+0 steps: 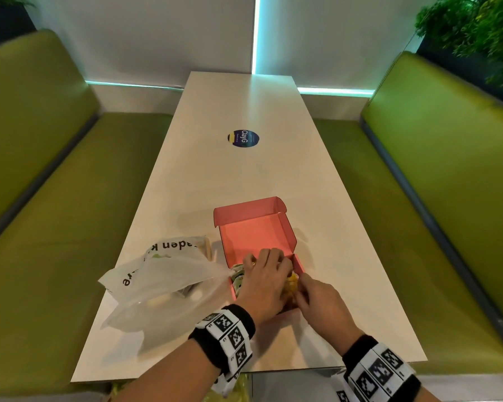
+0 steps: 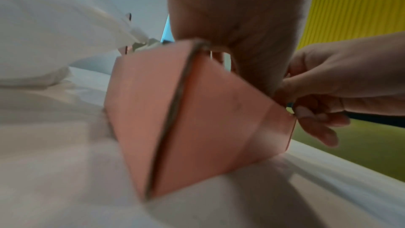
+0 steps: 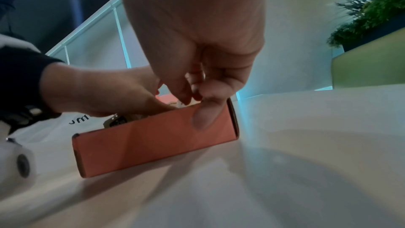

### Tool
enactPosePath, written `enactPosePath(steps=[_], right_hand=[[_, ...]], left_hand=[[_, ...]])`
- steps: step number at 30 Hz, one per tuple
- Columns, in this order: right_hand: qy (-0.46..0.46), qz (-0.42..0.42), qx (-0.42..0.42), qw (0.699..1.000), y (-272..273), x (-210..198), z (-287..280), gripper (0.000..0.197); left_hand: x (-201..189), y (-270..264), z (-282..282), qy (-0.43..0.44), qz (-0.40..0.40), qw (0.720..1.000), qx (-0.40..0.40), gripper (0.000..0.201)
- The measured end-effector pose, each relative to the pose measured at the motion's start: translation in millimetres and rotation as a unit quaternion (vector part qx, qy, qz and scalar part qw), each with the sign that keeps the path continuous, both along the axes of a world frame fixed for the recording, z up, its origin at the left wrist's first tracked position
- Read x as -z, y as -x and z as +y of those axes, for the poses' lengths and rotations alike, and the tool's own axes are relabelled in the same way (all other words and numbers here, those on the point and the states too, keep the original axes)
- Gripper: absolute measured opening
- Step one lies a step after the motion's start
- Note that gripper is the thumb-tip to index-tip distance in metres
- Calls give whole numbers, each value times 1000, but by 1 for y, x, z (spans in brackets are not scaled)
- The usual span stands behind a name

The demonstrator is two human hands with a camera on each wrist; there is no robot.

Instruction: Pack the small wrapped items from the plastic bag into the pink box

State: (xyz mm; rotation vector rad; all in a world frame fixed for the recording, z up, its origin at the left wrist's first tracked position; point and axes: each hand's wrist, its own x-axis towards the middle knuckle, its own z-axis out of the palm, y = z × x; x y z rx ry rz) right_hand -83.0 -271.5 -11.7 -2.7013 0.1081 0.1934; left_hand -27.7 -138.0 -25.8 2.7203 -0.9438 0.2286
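Observation:
The pink box [image 1: 253, 227] lies open on the white table, its lid standing back. My left hand [image 1: 266, 274] reaches down into it, fingers bent over the wrapped items; its fingertips are hidden. A yellow wrapped item [image 1: 291, 282] shows between my hands and a green-and-white one [image 1: 238, 275] lies at the box's left side. My right hand [image 1: 305, 285] is at the near right corner. In the right wrist view its thumb [image 3: 205, 117] presses the box's outer wall [image 3: 153, 138] with the fingers over the rim. The translucent plastic bag [image 1: 163, 282] lies left of the box.
The long white table [image 1: 244, 105] carries a round dark sticker [image 1: 243, 138] further back. Green benches [image 1: 55, 227] run along both sides. The table's near edge is just behind my wrists. A plant [image 1: 476, 30] stands at the far right.

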Motion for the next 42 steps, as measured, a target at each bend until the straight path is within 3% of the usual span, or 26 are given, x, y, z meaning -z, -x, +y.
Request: enactPosePath(steps=[6,9,13,18,25,33,35,37,39,42], right_hand=[[-2,5,-71,997,11,-6,-4,19],[23,14,-105,994,8,-5,-3,21],[32,5,-83,996,2,-3,-3,16],[35,4,-65,997,-7,-4,-8,17],[47,-6,-40,998,-12,-16,-9,22],[202,45,-115,972,-16,-35,12,35],[164,25,-151,975,-15,-47,23,35],[20,-9,-218,976,-16,-59,46,25],[-112,-32,-281,953,-24,-67,82,18],[-147,-14,-330,933,-52,-60,147,27]], left_hand=[[-1,-2,1,8,6,1000,-25,46],[-2,-3,5,43,-3,999,-29,34],[-18,-3,22,101,-14,993,-57,15],[-53,12,72,178,-62,976,-111,12],[-57,59,157,114,-61,966,-223,17],[-24,73,193,70,56,941,-325,27],[-25,68,192,70,64,933,-347,13],[-29,58,191,86,67,926,-361,19],[-36,49,187,119,56,927,-351,28],[-52,40,183,132,50,943,-301,36]])
